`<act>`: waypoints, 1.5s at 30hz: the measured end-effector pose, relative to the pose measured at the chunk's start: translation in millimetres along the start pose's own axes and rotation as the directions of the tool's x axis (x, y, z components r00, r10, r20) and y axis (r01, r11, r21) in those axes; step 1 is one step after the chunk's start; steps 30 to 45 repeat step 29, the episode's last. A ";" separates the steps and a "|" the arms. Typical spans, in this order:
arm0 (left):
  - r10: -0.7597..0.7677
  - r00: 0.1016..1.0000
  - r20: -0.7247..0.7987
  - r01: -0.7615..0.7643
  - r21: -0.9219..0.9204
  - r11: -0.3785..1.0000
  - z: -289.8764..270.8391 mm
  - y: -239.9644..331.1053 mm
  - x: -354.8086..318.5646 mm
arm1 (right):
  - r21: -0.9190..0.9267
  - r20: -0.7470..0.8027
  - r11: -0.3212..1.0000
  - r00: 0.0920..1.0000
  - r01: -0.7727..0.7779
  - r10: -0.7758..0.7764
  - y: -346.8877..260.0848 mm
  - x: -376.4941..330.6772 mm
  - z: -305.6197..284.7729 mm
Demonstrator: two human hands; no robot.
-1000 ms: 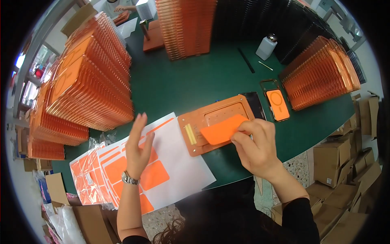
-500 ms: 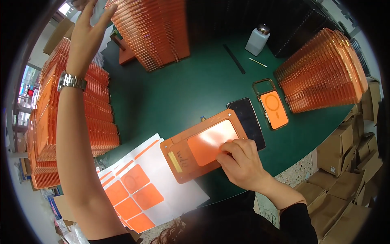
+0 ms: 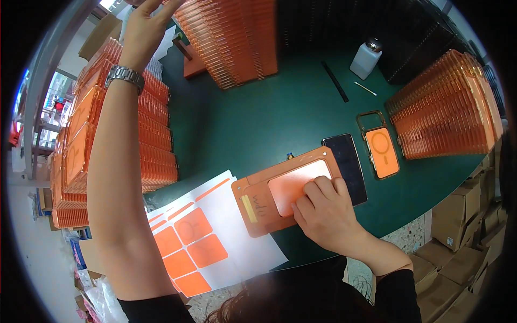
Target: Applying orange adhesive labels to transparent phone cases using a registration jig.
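Observation:
My right hand (image 3: 329, 212) lies over the right part of an orange-brown fixture plate (image 3: 245, 188) with a yellow strip and handwriting on it. Its fingers are curled together at the edge of a glossy pale-orange rectangular panel (image 3: 283, 194) set in the plate; whatever they pinch is hidden. Up at the top left, my left hand (image 3: 145, 29) reaches beside a tall stack of orange cases (image 3: 231, 43). Its thumb and forefinger are stretched apart, with the tips cut off by the picture's edge. A dark phone-shaped slab (image 3: 350, 172) sits partly under the plate's right side.
White sheets with orange stickers (image 3: 207, 250) lie left of the plate. An orange phone case (image 3: 382, 153), a cotton swab (image 3: 365, 89), a black strip (image 3: 335, 82) and a white bottle (image 3: 366, 58) are at the right. More case stacks (image 3: 444, 107) flank the green table (image 3: 242, 118). Cardboard boxes (image 3: 452, 215) stand beyond.
The whole view has shifted, so the table's things sit further right. My right hand stays at the panel, its fingers lying further over it. My left hand remains raised by the tall stack.

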State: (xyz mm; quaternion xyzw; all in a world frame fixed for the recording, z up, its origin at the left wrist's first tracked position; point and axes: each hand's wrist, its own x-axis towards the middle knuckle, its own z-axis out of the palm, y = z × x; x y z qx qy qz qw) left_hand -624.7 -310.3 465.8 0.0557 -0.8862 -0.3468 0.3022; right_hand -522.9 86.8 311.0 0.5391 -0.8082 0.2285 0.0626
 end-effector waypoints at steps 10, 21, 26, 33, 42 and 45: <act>0.071 0.986 -0.148 -0.063 0.055 0.996 -6.7 70.1 -151.7 | 0.011 0.078 0.976 0.973 0.219 -0.219 -3.4 -3.2 2.1; -0.281 0.956 0.084 0.287 -0.067 0.956 92.9 82.7 -374.4 | 0.516 -0.135 0.793 0.883 -0.324 0.449 76.3 -17.4 -20.7; -0.117 0.984 0.131 0.108 0.078 0.991 93.3 78.7 -375.9 | 0.566 0.077 0.688 0.860 -0.455 0.505 77.2 -9.4 -22.0; -0.167 0.979 0.113 0.169 -0.005 0.986 90.1 75.2 -377.3 | 0.570 0.399 0.460 0.718 -0.681 0.570 80.3 3.2 -25.6; -0.167 0.979 0.113 0.169 -0.005 0.986 90.1 75.2 -377.3 | 0.570 0.399 0.460 0.718 -0.681 0.570 80.3 3.2 -25.6; -0.167 0.979 0.113 0.169 -0.005 0.986 90.1 75.2 -377.3 | 0.570 0.399 0.460 0.718 -0.681 0.570 80.3 3.2 -25.6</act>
